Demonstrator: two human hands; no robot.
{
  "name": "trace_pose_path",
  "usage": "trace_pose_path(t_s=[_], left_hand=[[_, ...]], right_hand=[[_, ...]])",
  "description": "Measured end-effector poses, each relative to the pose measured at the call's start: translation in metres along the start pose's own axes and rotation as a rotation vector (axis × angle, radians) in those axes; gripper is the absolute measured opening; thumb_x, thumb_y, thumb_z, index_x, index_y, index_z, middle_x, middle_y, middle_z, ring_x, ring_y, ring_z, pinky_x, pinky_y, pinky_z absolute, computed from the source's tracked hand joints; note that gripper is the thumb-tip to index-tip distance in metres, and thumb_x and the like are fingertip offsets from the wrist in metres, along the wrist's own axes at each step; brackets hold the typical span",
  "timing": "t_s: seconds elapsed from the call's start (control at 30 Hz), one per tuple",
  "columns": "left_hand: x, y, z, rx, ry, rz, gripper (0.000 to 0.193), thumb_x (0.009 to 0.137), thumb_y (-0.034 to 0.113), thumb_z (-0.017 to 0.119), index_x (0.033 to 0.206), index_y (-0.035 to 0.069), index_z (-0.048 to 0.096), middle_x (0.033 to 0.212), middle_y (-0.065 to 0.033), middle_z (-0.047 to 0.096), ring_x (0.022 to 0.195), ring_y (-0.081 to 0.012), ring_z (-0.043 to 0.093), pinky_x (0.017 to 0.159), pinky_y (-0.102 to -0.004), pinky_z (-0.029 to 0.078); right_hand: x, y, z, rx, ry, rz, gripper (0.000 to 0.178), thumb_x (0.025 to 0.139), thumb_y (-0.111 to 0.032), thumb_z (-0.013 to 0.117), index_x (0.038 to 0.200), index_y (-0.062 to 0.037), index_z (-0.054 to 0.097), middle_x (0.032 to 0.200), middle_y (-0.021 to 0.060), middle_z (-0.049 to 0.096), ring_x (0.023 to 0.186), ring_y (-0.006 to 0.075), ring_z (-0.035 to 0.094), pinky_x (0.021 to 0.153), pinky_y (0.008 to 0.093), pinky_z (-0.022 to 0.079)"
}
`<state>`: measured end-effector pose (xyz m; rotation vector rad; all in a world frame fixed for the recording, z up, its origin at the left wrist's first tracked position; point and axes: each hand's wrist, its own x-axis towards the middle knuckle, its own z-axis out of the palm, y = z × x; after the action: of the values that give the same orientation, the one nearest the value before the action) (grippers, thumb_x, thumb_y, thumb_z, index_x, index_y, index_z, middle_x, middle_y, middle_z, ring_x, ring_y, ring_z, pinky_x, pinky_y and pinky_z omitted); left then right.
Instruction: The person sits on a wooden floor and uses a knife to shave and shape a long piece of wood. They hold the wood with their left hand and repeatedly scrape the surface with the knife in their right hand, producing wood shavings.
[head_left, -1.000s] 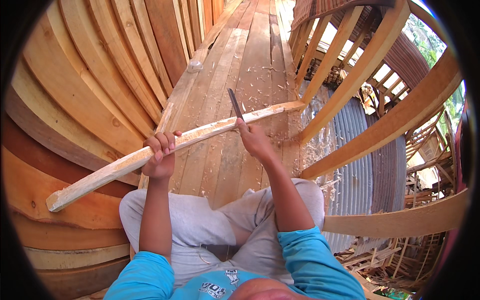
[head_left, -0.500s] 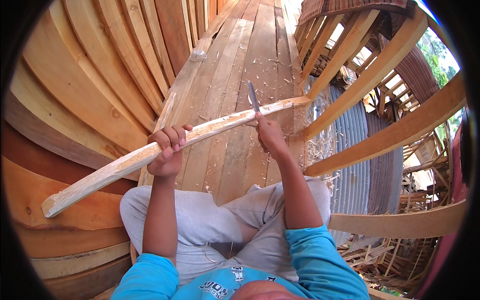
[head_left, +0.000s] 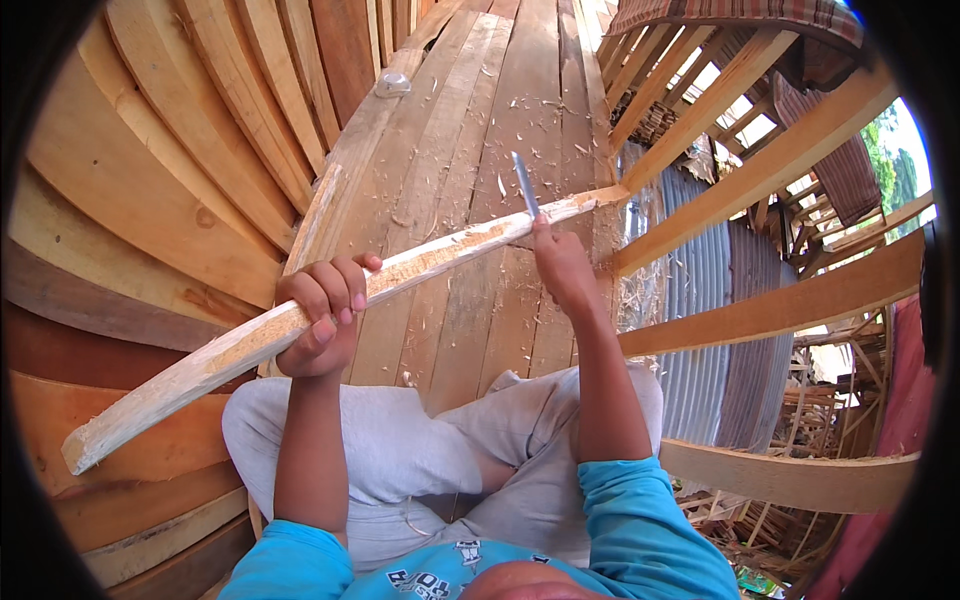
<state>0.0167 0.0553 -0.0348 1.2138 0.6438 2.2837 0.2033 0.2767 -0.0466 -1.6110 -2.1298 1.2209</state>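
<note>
A long pale wooden pole (head_left: 430, 262), its bark stripped and its upper face freshly cut, slants across in front of me from lower left to upper right. My left hand (head_left: 322, 315) is wrapped round it left of the middle. My right hand (head_left: 565, 265) grips a knife (head_left: 525, 185) whose blade points up and away, lying against the pole near its far end. The knife's handle is hidden inside my fist. That far end of the pole meets a wooden railing post at the right, while the near end sticks out over the boards at the left.
Wood shavings lie scattered over the plank floor (head_left: 450, 130). A small clear container (head_left: 393, 84) sits by the left plank wall (head_left: 150, 190). Slanting wooden rails (head_left: 760, 310) line the right side, with corrugated metal sheets (head_left: 695, 290) below them. Striped cloth (head_left: 700, 12) hangs at the upper right.
My right hand and the knife have shifted slightly right along the pole. A shaving now shows beside the blade. The left hand still grips the pole; the whole view has shifted a little.
</note>
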Motion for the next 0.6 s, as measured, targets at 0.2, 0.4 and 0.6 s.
trace_pose_path(t_s=[0.2, 0.4, 0.6], left_hand=[[-0.003, 0.003, -0.005, 0.034, -0.002, -0.013, 0.025, 0.076, 0.025, 0.068, 0.071, 0.016, 0.045, 0.067, 0.0011, 0.046, 0.072, -0.0159, 0.049, 0.097, -0.0488, 0.039], [-0.001, 0.002, -0.003, 0.042, 0.003, -0.035, 0.026, 0.077, 0.025, 0.07, 0.071, 0.017, 0.046, 0.067, 0.0025, 0.045, 0.071, -0.0148, 0.049, 0.097, -0.048, 0.039], [-0.002, 0.001, -0.005, 0.042, -0.001, -0.058, 0.028, 0.078, 0.026, 0.071, 0.069, 0.018, 0.046, 0.066, 0.0037, 0.045, 0.07, -0.0136, 0.049, 0.097, -0.0472, 0.039]], right_hand=[[-0.01, -0.033, -0.014, -0.046, -0.124, 0.046, 0.065, 0.099, -0.047, 0.038, 0.078, 0.0083, 0.065, 0.073, 0.0251, 0.064, 0.073, 0.0375, 0.062, 0.073, 0.0478, 0.046], [-0.015, -0.033, 0.003, -0.142, -0.16, -0.084, 0.064, 0.1, -0.043, 0.035, 0.092, 0.0119, 0.065, 0.093, 0.0311, 0.067, 0.095, 0.0446, 0.065, 0.087, 0.0482, 0.046], [-0.026, -0.055, -0.009, -0.208, -0.116, 0.009, 0.061, 0.1, -0.041, 0.035, 0.09, 0.0094, 0.068, 0.093, 0.035, 0.064, 0.098, 0.0492, 0.062, 0.09, 0.0505, 0.046]])
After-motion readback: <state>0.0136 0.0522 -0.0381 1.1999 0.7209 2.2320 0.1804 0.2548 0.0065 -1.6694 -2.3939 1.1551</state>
